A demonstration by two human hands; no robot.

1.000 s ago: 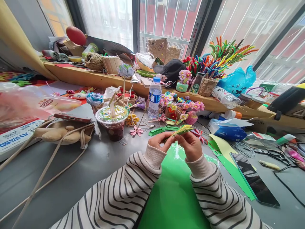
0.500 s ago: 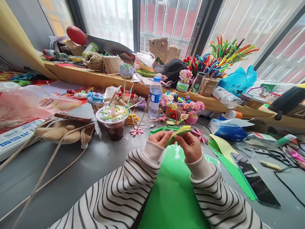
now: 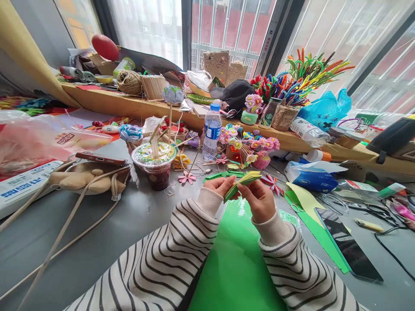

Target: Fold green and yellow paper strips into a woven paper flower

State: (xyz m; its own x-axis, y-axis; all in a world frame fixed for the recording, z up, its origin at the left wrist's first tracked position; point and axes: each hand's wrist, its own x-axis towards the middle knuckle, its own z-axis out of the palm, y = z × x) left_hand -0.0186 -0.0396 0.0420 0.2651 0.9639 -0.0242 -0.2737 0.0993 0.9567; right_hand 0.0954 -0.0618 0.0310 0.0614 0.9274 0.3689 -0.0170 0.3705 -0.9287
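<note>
Between my hands is a small bundle of folded green and yellow paper (image 3: 244,183), held above the table. My left hand (image 3: 219,186) pinches its left end between thumb and fingers. My right hand (image 3: 258,198) grips it from the right side, with the thumb and fingertips closed on the paper. How the layers are joined cannot be made out. Beneath my forearms lies a shiny green sheet or folder (image 3: 238,255). Just behind my hands are green paper strips (image 3: 223,175) and a red and white folded paper piece (image 3: 272,185).
A drink cup (image 3: 154,166) and a water bottle (image 3: 212,134) stand left of and behind my hands. To the right lie a phone (image 3: 346,242), scissors (image 3: 295,206), a yellow sheet (image 3: 303,201) and a tissue pack (image 3: 311,176). A bag with cords (image 3: 87,177) is at left.
The view has shifted very slightly. Both hands keep their hold on the folded paper, almost unmoved.
</note>
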